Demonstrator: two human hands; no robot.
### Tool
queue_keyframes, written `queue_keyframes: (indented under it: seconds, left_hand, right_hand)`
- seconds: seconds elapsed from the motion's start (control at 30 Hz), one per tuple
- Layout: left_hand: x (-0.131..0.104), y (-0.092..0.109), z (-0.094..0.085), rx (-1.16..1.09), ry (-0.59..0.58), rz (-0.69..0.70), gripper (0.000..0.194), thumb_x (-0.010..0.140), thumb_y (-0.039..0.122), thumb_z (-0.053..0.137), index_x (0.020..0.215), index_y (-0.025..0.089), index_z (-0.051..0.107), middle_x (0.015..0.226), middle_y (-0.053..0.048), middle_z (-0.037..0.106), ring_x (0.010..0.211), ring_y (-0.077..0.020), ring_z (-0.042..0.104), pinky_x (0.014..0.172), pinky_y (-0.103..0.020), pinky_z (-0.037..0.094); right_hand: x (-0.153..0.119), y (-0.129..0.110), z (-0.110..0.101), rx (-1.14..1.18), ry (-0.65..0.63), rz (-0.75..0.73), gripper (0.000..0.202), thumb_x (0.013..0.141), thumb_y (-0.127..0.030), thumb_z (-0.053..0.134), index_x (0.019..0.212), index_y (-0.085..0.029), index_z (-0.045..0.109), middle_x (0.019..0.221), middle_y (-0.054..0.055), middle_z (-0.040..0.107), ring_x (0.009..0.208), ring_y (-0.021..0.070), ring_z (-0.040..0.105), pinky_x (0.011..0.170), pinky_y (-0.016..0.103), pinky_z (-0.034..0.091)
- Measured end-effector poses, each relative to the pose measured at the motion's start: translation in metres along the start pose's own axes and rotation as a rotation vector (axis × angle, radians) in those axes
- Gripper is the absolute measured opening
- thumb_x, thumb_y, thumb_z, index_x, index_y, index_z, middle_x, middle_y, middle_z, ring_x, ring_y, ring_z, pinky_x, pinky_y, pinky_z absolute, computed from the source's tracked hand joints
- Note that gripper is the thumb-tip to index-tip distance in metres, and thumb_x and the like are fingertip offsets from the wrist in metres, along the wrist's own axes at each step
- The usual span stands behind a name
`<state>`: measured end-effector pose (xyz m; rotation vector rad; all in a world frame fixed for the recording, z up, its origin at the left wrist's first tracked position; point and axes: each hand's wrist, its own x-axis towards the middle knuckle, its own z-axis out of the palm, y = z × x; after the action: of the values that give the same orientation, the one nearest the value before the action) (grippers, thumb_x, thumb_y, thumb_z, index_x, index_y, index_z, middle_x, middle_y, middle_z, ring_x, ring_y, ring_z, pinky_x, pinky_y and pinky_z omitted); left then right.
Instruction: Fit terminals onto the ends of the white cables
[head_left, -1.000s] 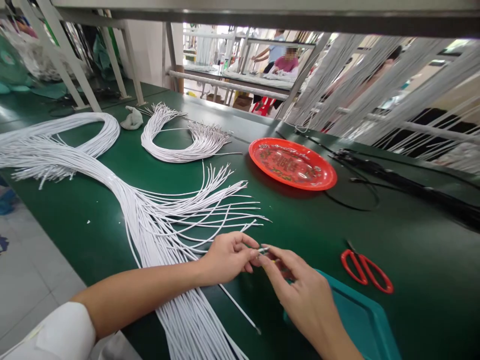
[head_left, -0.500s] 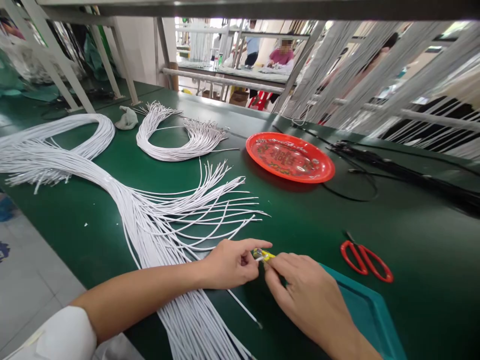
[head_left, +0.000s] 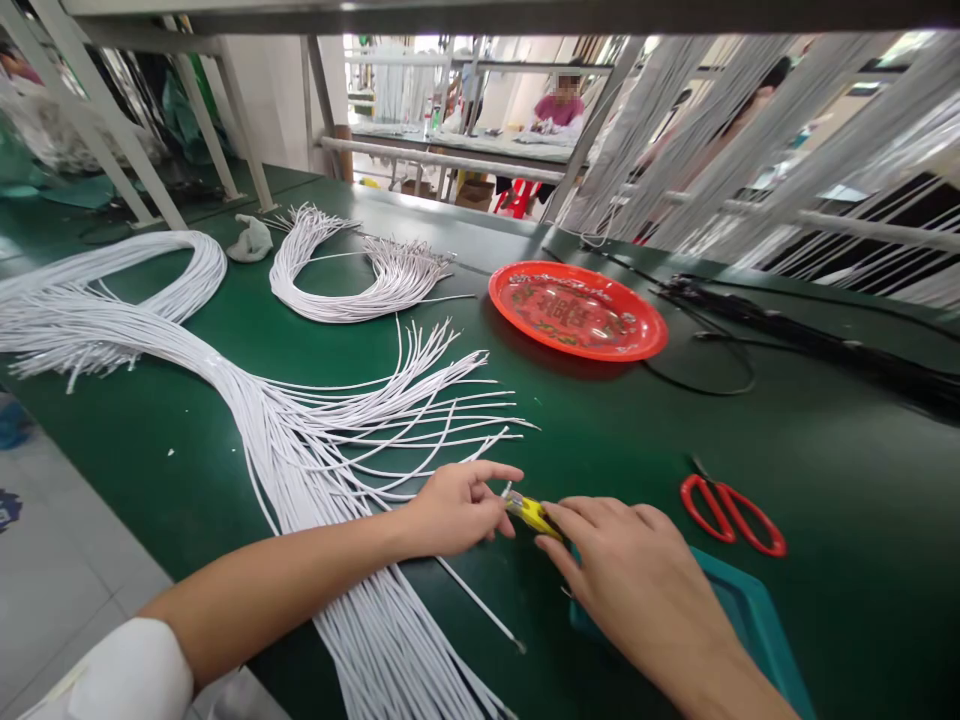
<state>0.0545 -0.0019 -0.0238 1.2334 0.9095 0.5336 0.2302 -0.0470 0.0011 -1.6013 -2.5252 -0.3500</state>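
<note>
My right hand (head_left: 619,570) grips a small yellow tool (head_left: 534,515) between thumb and fingers, its metal end pointing left. My left hand (head_left: 461,505) is beside that end, index finger stretched out above it, the other fingers bent. A short pale piece shows at the tool's tip; whether my left fingers pinch it is too small to tell. Under my left forearm runs a large bundle of white cords (head_left: 292,450), its loose ends fanned out to the right. One single cord (head_left: 480,605) lies apart below my hands. Beneath my right hand is a teal tray (head_left: 757,620).
Red-handled scissors (head_left: 731,510) lie right of my hands. Farther back are a red oval tray (head_left: 577,310), a curved bundle of white cords (head_left: 352,300) and black cords (head_left: 810,335). Beyond the metal frame, a person (head_left: 559,105) sits at another table.
My left hand has shifted slightly left and up. My right hand has moved a little right, showing more of the yellow tool. More of the teal tray's left side is visible.
</note>
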Motion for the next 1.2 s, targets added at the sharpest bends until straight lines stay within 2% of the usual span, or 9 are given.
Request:
queue_keyframes:
  seconds: [0.2, 0.3, 0.53, 0.63, 0.77, 0.9, 0.97, 1.07, 1.2]
  left_hand:
    - [-0.001, 0.001, 0.002, -0.055, -0.029, 0.066, 0.042, 0.074, 0.011, 0.046, 0.115, 0.013, 0.050, 0.059, 0.002, 0.056, 0.048, -0.0055, 0.048, 0.053, -0.020, 0.042]
    - [-0.002, -0.002, 0.004, -0.046, -0.027, 0.127, 0.041, 0.075, 0.013, 0.048, 0.116, 0.012, 0.049, 0.059, 0.001, 0.055, 0.051, -0.0067, 0.049, 0.054, -0.020, 0.043]
    - [-0.004, -0.007, 0.003, 0.074, -0.041, 0.240, 0.039, 0.078, 0.012, 0.042, 0.116, 0.013, 0.049, 0.061, 0.001, 0.055, 0.058, -0.0085, 0.053, 0.056, -0.019, 0.044]
    - [-0.008, -0.004, 0.000, 0.257, -0.014, 0.351, 0.038, 0.081, 0.014, 0.040, 0.118, 0.018, 0.049, 0.068, -0.001, 0.058, 0.060, -0.0086, 0.053, 0.059, -0.020, 0.044]
    - [-0.016, 0.003, -0.002, 0.462, 0.027, 0.559, 0.039, 0.081, 0.013, 0.038, 0.118, 0.020, 0.050, 0.078, -0.002, 0.062, 0.068, -0.0101, 0.055, 0.069, -0.022, 0.045]
    - [-0.018, 0.004, 0.000, 0.370, 0.011, 0.530, 0.036, 0.081, 0.015, 0.039, 0.114, 0.017, 0.053, 0.078, -0.004, 0.062, 0.067, -0.0100, 0.055, 0.068, -0.021, 0.045]
    - [-0.016, 0.003, 0.003, 0.260, -0.006, 0.432, 0.035, 0.081, 0.017, 0.040, 0.114, 0.016, 0.053, 0.072, -0.003, 0.061, 0.060, -0.0086, 0.053, 0.061, -0.019, 0.045]
    - [-0.012, 0.002, 0.005, 0.107, 0.010, 0.269, 0.037, 0.081, 0.019, 0.042, 0.116, 0.013, 0.051, 0.067, -0.003, 0.060, 0.051, -0.0061, 0.049, 0.053, -0.017, 0.043]
    - [-0.010, 0.004, 0.007, 0.043, 0.026, 0.183, 0.038, 0.079, 0.019, 0.045, 0.116, 0.012, 0.052, 0.065, -0.002, 0.058, 0.049, -0.0049, 0.048, 0.051, -0.016, 0.043]
  right_hand:
    - [0.008, -0.007, -0.006, 0.282, 0.044, 0.143, 0.026, 0.083, -0.033, 0.042, 0.090, -0.021, 0.064, 0.090, 0.005, 0.067, 0.084, 0.0194, 0.057, 0.073, 0.034, 0.039]
    - [0.016, -0.011, -0.006, 0.424, -0.002, 0.264, 0.027, 0.082, -0.037, 0.043, 0.085, -0.022, 0.065, 0.083, 0.003, 0.068, 0.077, 0.0180, 0.059, 0.069, 0.032, 0.042]
    - [0.023, -0.016, -0.005, 0.617, -0.042, 0.354, 0.025, 0.076, -0.031, 0.043, 0.064, -0.023, 0.062, 0.068, 0.001, 0.065, 0.066, 0.0166, 0.056, 0.061, 0.029, 0.039]
    - [0.026, -0.014, -0.011, 0.818, -0.182, 0.491, 0.027, 0.075, -0.035, 0.043, 0.057, -0.021, 0.057, 0.061, 0.001, 0.058, 0.061, 0.0155, 0.050, 0.056, 0.027, 0.036]
    - [0.032, -0.009, -0.018, 1.330, -0.427, 0.670, 0.024, 0.069, -0.035, 0.050, 0.053, -0.017, 0.053, 0.052, -0.002, 0.044, 0.051, 0.0095, 0.038, 0.047, 0.023, 0.029]
    - [0.031, -0.007, -0.020, 1.689, -0.652, 0.752, 0.022, 0.065, -0.037, 0.051, 0.057, -0.017, 0.052, 0.048, -0.005, 0.038, 0.042, 0.0063, 0.029, 0.038, 0.021, 0.020]
    - [0.026, -0.006, -0.020, 1.571, -0.633, 0.775, 0.024, 0.067, -0.039, 0.049, 0.056, -0.018, 0.050, 0.047, -0.005, 0.039, 0.040, 0.0067, 0.031, 0.036, 0.020, 0.021]
    - [0.019, -0.006, -0.017, 1.132, -0.377, 0.746, 0.025, 0.073, -0.040, 0.046, 0.064, -0.020, 0.056, 0.053, -0.001, 0.052, 0.045, 0.0102, 0.043, 0.039, 0.022, 0.031]
    - [0.014, -0.009, -0.014, 0.862, -0.214, 0.543, 0.027, 0.076, -0.043, 0.046, 0.084, -0.022, 0.061, 0.073, 0.003, 0.065, 0.059, 0.0141, 0.056, 0.053, 0.024, 0.042]
